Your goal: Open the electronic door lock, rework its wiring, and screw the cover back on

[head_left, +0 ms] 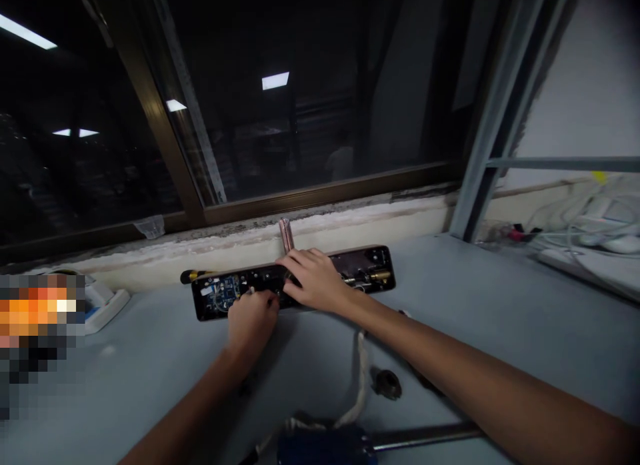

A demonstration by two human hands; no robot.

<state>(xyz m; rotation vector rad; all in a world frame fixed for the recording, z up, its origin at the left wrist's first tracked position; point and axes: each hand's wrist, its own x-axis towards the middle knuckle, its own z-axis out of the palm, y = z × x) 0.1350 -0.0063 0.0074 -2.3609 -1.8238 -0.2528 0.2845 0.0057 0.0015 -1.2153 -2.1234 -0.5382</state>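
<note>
on the blue-grey counter (525,305), below the window, the long, narrow black open casing (357,260) lies under both our hands, its inner parts facing up.

at its left end, we do best to work clear of the blue circuit board (227,292) and its fine wires, letting no knuckle press on them. our left hand (253,318) has its fingers curled in at the casing's near side, the grip mostly drawn in; we cannot tell whether it pinches anything. small, light finger movements suit such crowded parts.

our right hand (317,282) reaches over the middle, fingers bent and the grip partly open, just beside the shiny copper-coloured cylinder (286,235); we cannot tell whether it has hold of that. steady, even pressure here would stop the casing rocking or sliding, with the wrist lifted off the wires near the gold-coloured metal cylinder (381,276).

what lies beneath our left fingertips is hidden, and our right palm covers the casing's middle and the cylinder's lower end. below, the tool with the dark blue handle (325,446) is cut off by the lower edge, and our right forearm hides part of its shaft.
</note>
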